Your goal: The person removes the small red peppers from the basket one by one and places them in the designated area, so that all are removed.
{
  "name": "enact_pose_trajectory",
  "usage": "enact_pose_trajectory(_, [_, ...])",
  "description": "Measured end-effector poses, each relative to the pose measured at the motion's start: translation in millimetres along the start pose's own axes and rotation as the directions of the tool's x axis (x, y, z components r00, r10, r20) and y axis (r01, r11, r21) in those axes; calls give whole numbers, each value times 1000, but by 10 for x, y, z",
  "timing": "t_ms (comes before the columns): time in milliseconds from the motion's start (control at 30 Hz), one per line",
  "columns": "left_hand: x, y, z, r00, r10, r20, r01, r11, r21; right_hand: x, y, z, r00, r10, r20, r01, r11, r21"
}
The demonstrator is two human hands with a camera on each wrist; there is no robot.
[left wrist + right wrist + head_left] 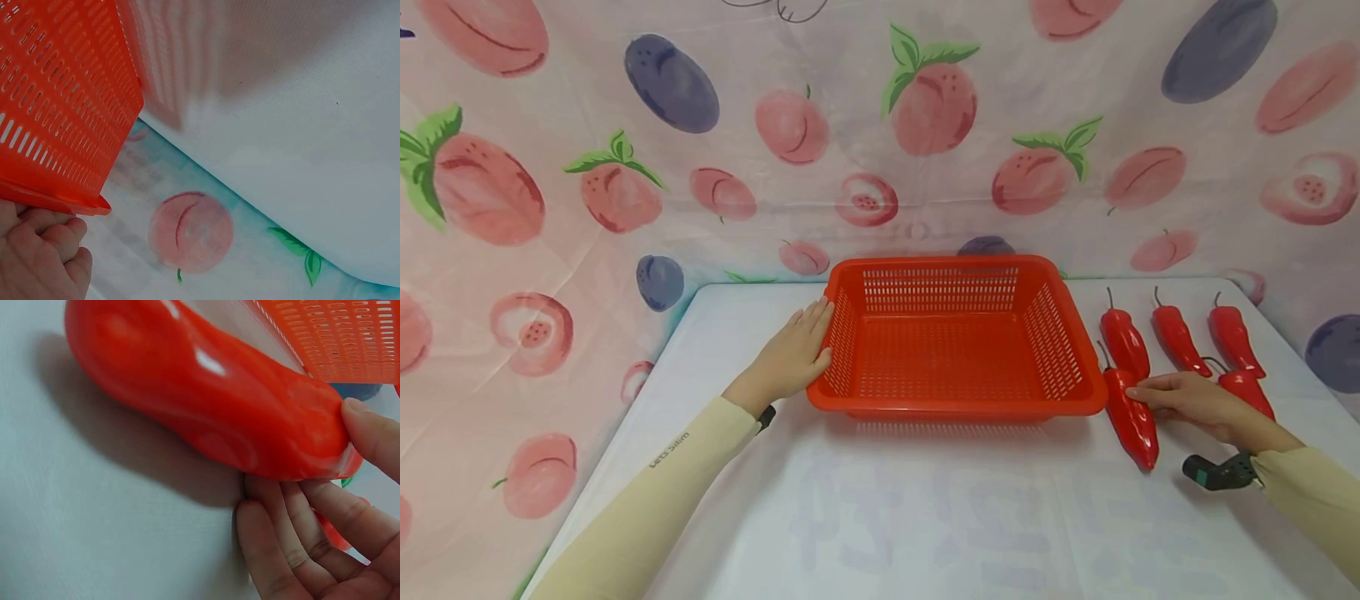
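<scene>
A red pepper [1135, 429] with a dark stem lies beside the right end of the basket. My right hand [1206, 406] pinches it, thumb on top and fingers along its side, as the right wrist view shows with the pepper [212, 394] and the hand [325, 544]. My left hand [790, 354] rests its outstretched fingers against the left rim of a red perforated plastic basket [955, 407]. In the left wrist view, the fingers [62, 234] touch the basket's rim. Nothing lies inside the basket.
More red peppers lie at the right: one behind the held pepper [1125, 342], one farther right [1177, 337], one at the far right [1234, 337], and one partly hidden by the hand [1247, 390]. A fruit-print cloth [865, 50] hangs behind the white table [925, 517].
</scene>
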State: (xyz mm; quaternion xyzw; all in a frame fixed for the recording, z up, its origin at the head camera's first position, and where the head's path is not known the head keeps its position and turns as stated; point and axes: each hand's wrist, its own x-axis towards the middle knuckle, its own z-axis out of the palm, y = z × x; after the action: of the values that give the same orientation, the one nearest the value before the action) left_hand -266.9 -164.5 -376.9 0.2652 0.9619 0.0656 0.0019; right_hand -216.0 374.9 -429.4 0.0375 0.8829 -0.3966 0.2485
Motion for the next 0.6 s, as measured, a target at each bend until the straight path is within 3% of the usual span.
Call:
enact_pose_trajectory(300, [4, 2, 0, 1000, -2, 1, 2, 1000, -2, -15, 14, -1, 1000, 3, -12, -4, 997, -72])
enact_pose_trajectory(600, [3, 0, -2, 1000, 0, 3, 0, 1000, -1, -52, 38, -46, 999, 16, 34, -15, 1000, -20])
